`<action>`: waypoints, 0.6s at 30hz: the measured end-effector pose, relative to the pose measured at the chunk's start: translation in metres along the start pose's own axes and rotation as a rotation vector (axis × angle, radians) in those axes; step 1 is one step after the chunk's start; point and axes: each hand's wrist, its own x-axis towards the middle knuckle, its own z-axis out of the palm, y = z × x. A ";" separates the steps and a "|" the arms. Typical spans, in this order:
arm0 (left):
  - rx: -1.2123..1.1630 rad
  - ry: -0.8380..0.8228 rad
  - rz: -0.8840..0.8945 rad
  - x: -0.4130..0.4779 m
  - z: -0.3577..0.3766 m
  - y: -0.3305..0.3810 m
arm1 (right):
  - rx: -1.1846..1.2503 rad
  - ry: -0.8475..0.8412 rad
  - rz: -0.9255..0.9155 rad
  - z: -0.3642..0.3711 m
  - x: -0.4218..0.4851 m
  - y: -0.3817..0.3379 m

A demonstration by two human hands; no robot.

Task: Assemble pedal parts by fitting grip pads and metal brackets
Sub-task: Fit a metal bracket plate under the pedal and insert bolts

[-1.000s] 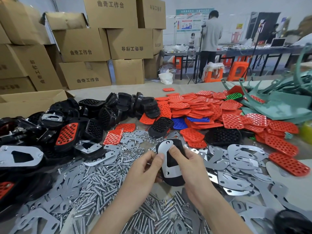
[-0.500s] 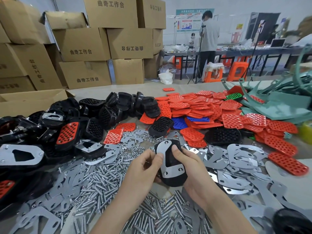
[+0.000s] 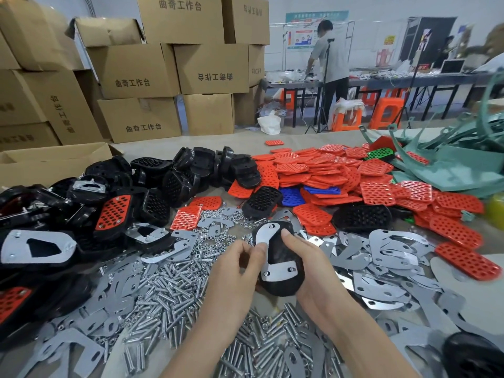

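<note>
The black pedal body (image 3: pixel 283 282) is held back side up between both hands, just above the heaped parts, presumably so its fixing points face the eyes. The metal bracket (image 3: pixel 275 271) lies flat along that back, wide end with two studs toward the person, narrow end away. The right hand (image 3: pixel 311 266) grasps the body from the right, fingers curled underneath, thumb pressed on top beside the bracket, seemingly to stop the plate sliding. The left hand (image 3: pixel 231 268) pinches the bracket's left edge between thumb and forefinger, the other fingers curled in, probably to seat it; whether a nut sits in that pinch cannot be told. Bolts (image 3: pixel 163 290) lie left of the body; nuts (image 3: pixel 218 233) just beyond it to the left; spare brackets (image 3: pixel 387 255) to its right; red grip pads (image 3: pixel 341 173) beyond it. All seem spread for easy reach.
</note>
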 end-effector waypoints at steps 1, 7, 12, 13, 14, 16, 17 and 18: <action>0.023 0.030 0.021 -0.001 0.001 0.000 | 0.011 -0.026 0.007 -0.001 -0.001 0.000; -0.014 0.108 0.045 0.003 -0.003 -0.001 | 0.078 -0.311 0.014 -0.006 -0.006 -0.004; -0.010 0.113 0.053 0.003 -0.004 -0.002 | 0.087 -0.342 0.009 -0.005 -0.006 -0.004; 0.012 0.119 0.065 0.003 -0.005 -0.002 | 0.089 -0.329 0.011 -0.004 -0.006 -0.004; 0.045 0.121 0.082 0.003 -0.006 -0.001 | 0.100 -0.313 0.014 -0.004 -0.005 -0.005; 0.107 0.113 0.123 0.001 -0.013 0.002 | 0.146 -0.280 0.024 -0.004 -0.004 -0.006; 0.129 0.106 0.138 0.000 -0.019 0.003 | 0.174 -0.257 0.029 -0.005 -0.003 -0.006; 0.147 0.097 0.144 0.000 -0.024 0.004 | 0.200 -0.229 0.032 -0.006 -0.002 -0.006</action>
